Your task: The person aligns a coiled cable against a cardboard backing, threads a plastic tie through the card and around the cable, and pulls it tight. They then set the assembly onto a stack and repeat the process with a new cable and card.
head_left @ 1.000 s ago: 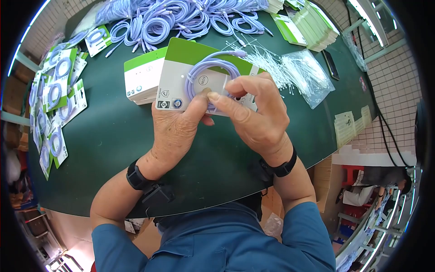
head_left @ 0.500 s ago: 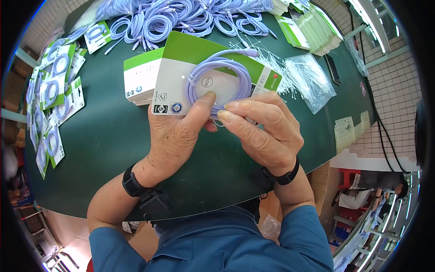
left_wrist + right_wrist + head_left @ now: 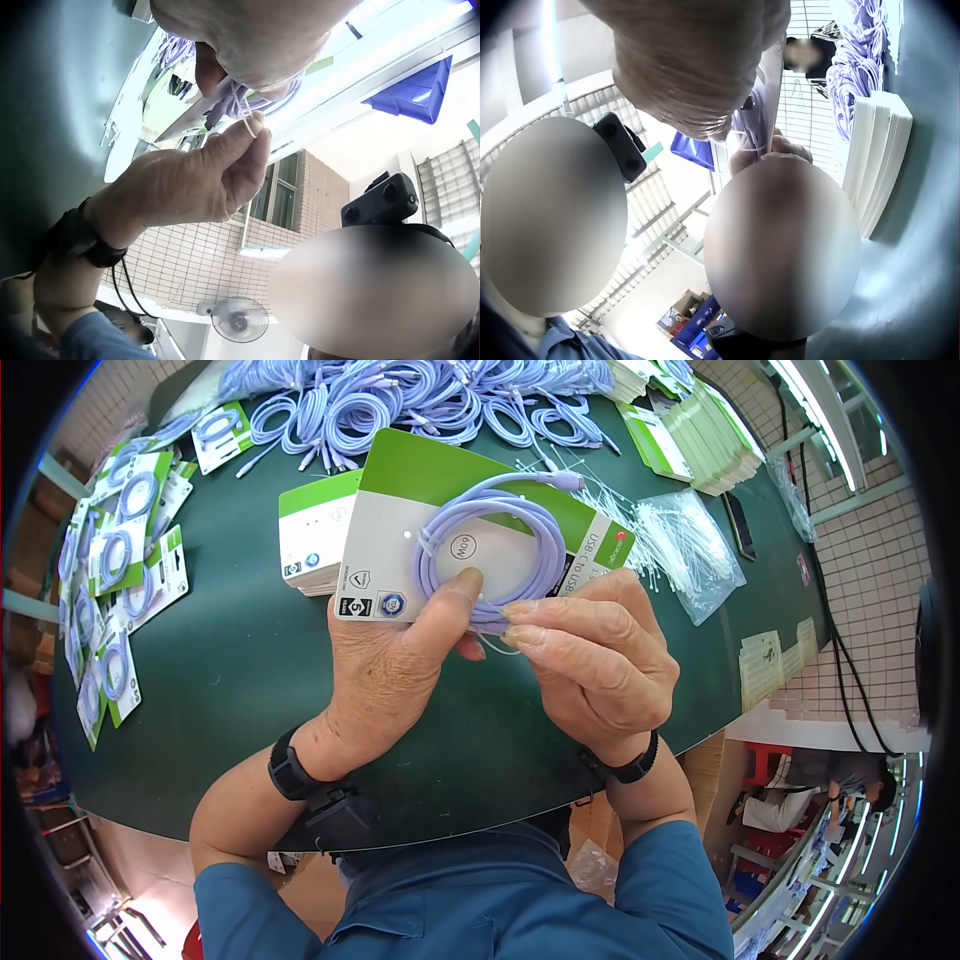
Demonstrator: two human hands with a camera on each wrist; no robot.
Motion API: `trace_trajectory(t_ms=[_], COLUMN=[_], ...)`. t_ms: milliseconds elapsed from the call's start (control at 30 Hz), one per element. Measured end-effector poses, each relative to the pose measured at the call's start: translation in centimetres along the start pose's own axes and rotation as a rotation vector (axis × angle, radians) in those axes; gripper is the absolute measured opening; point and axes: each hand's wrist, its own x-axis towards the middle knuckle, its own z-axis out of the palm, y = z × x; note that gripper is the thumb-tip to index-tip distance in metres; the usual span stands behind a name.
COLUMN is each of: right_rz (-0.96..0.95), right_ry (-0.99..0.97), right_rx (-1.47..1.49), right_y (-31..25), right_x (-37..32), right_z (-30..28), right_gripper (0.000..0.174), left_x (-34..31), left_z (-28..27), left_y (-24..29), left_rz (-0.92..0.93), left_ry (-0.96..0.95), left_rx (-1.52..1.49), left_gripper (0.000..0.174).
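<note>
My left hand (image 3: pixel 385 665) grips a green and white packaging card (image 3: pixel 385 525) by its lower edge, thumb on top and fingers behind. A lilac USB cable (image 3: pixel 550 550) lies coiled on the card's face, its plug end pointing up to the right. With thumb and forefinger, my right hand (image 3: pixel 605 665) pinches the end of a thin white cable tie (image 3: pixel 242 105) at the coil's lower edge. The tie loops round the cable there, as the left wrist view shows. My right fingertips are close beside my left thumb.
Behind the held card stands a stack of cards (image 3: pixel 305 545). Loose lilac cables (image 3: pixel 365 415) are heaped at the back. Carded cables (image 3: pixel 120 560) lie at the left. White ties spill from a plastic bag (image 3: pixel 700 555) at the right, near a phone (image 3: pixel 740 525) and more stacked cards (image 3: pixel 705 440).
My right hand has moved from over the coil's middle down and right to its lower edge, then slightly further right. The tie's loop now shows below the card. My left hand keeps its hold.
</note>
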Motion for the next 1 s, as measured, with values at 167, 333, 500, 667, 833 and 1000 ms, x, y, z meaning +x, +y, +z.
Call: trace_trajectory(t_ms=[167, 333, 500, 667, 833, 1000], right_rz=[0.004, -0.004, 0.005, 0.009, 0.086, 0.191], right_ry=[0.012, 0.01, 0.001, -0.008, -0.093, -0.116], right_rx=[0.019, 0.009, 0.008, 0.007, 0.001, 0.072], right_y=[0.3, 0.5, 0.5, 0.7, 0.5, 0.6], right_x=[-0.1, -0.2, -0.2, -0.2, 0.1, 0.0], right_z=[0.2, 0.1, 0.2, 0.4, 0.2, 0.8], right_gripper=[0.037, 0.037, 0.037, 0.037, 0.024, 0.023], left_x=[0.0, 0.0, -0.1, -0.1, -0.1, -0.1], left_z=[0.0, 0.0, 0.1, 0.0, -0.2, -0.9], left_y=[0.1, 0.1, 0.0, 0.0, -0.6, -2.2], left_rz=[-0.007, -0.005, -0.007, -0.013, -0.003, 0.101], left_ry=[-0.005, -0.002, -0.002, -0.006, -0.008, -0.041], left_rx=[0.003, 0.004, 0.011, 0.029, 0.064, 0.18], left_gripper=[0.026, 0.026, 0.024, 0.024, 0.024, 0.023])
